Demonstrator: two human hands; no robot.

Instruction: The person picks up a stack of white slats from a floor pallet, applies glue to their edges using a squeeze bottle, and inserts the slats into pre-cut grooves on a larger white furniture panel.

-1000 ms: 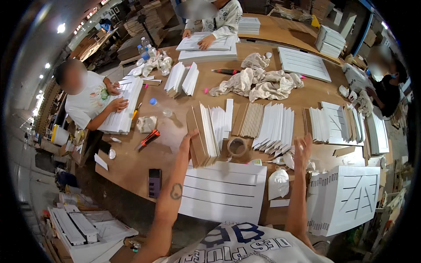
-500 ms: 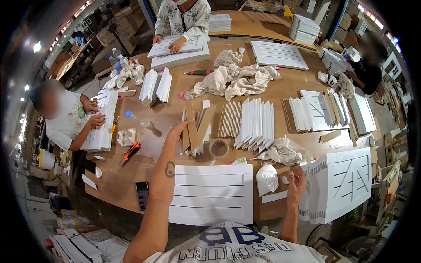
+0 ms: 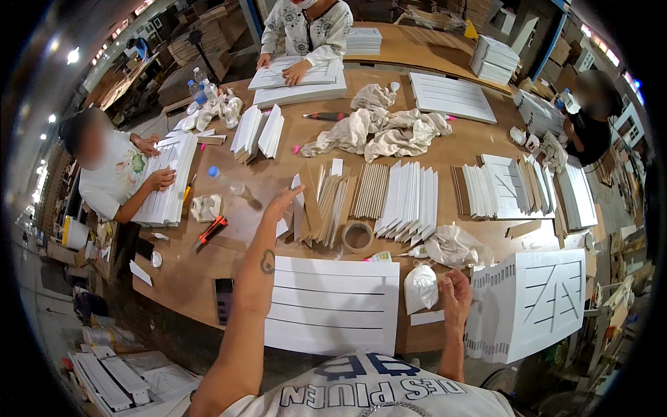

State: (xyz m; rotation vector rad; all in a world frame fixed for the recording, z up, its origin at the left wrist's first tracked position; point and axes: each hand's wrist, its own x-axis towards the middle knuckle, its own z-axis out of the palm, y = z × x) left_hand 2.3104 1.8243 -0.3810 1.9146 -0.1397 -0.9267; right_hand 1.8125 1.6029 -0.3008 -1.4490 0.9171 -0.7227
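Left hand (image 3: 281, 203) touches upright cardboard strips (image 3: 321, 208), long axes pointing away.

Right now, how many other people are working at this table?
3: one person at the left edge pressing on white panels, one at the far side over a white panel, one at the far right. More may be hidden beyond the frame.

Counter (image 3: 243, 229) clutter: heap of white rags (image 3: 379, 128) at centre, roll of tape (image 3: 358, 237) near the front, clear bottle with blue cap (image 3: 226, 181) lying at left, red-handled tool (image 3: 210, 229) beside it, dark phone (image 3: 224, 300) at the front edge. Stacked white slatted panels (image 3: 453, 97) far right.
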